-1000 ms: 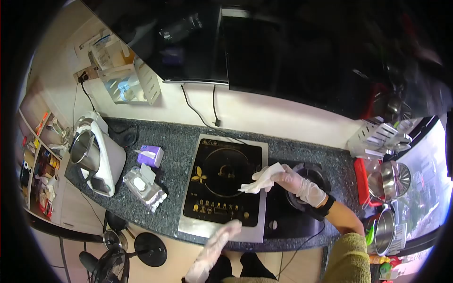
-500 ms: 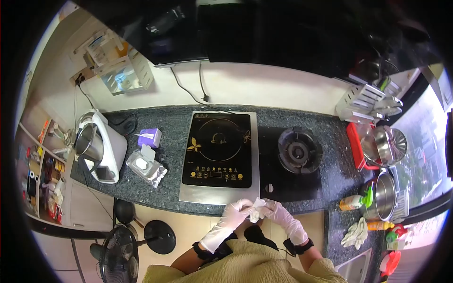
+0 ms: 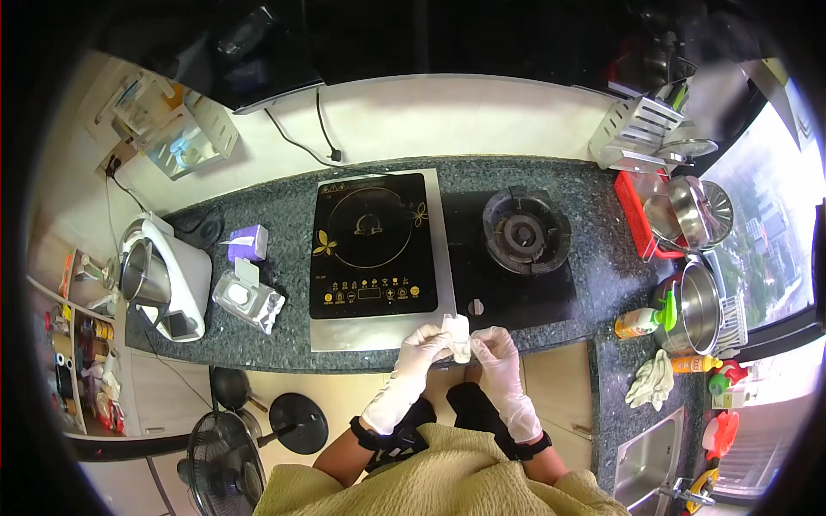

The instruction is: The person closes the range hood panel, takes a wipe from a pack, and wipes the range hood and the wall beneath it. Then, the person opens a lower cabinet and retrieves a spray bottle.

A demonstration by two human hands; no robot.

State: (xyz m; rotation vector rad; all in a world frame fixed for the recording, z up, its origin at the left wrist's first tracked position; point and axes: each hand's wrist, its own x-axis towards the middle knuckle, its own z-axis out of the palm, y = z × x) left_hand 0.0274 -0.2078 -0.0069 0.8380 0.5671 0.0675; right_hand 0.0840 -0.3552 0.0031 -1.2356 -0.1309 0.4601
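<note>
The white wipe (image 3: 459, 337) is up between the two hands, by the front edge of the counter (image 3: 268, 347). Its long side points from the person toward the back edge. The left hand (image 3: 420, 348) pinches its left side. The right hand (image 3: 497, 351) is just to its right, fingertips bunched; I cannot tell if they touch it. The flat cooker (image 3: 374, 249) sits beyond, to the left.

From my remote seat, I see the white wipe (image 3: 458, 337) down from over the induction cooker (image 3: 372, 236) to the front edge of the counter (image 3: 594, 245), now in the left hand (image 3: 418, 351); the right hand (image 3: 499, 361), holding it 1 second ago, is nearby.
</note>
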